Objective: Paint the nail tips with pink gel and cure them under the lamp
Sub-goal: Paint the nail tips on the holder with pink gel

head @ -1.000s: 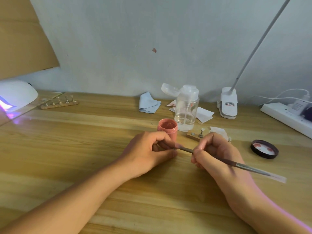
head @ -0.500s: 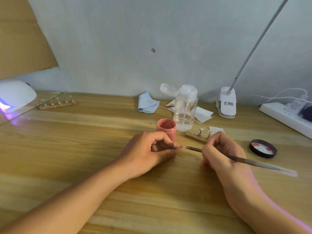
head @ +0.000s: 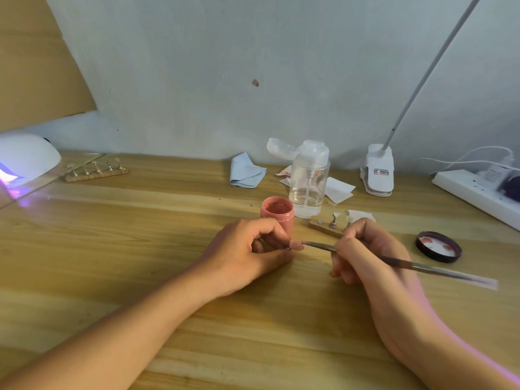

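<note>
On the tabletop (head: 84,249), the left hand (head: 242,254) pinches a pink nail tip (head: 297,245) while the right hand (head: 368,251) grips a brush (head: 394,260) whose bristles touch it, just before the open gel jar (head: 277,212).

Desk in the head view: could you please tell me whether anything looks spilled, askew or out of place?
Nothing looks spilled. The pink gel jar stands open, and a dark lid lies upturned to the right with pink smears inside. The pump bottle has its cap flipped open, and a pink spot marks the wall.
</note>
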